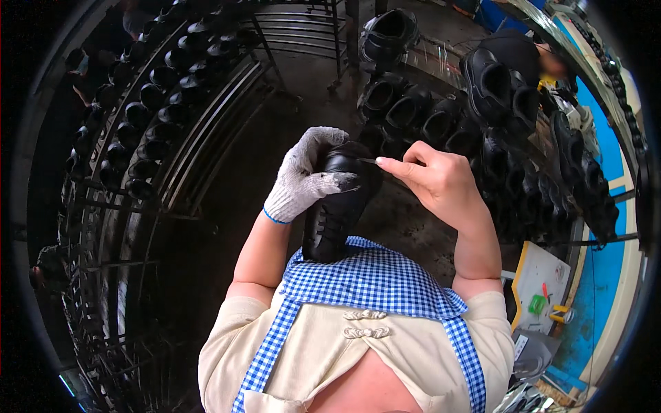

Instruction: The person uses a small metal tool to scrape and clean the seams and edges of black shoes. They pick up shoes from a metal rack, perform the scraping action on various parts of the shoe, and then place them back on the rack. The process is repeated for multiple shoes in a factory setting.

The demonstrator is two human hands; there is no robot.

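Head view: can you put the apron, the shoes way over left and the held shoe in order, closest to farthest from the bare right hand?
1. Held shoe, just left of the right hand.
2. Apron, lower in the picture.
3. Left-side shoes, far over left.

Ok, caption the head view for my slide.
Gloved left hand grips a black shoe; bare right hand holds a thin dark item up to it.
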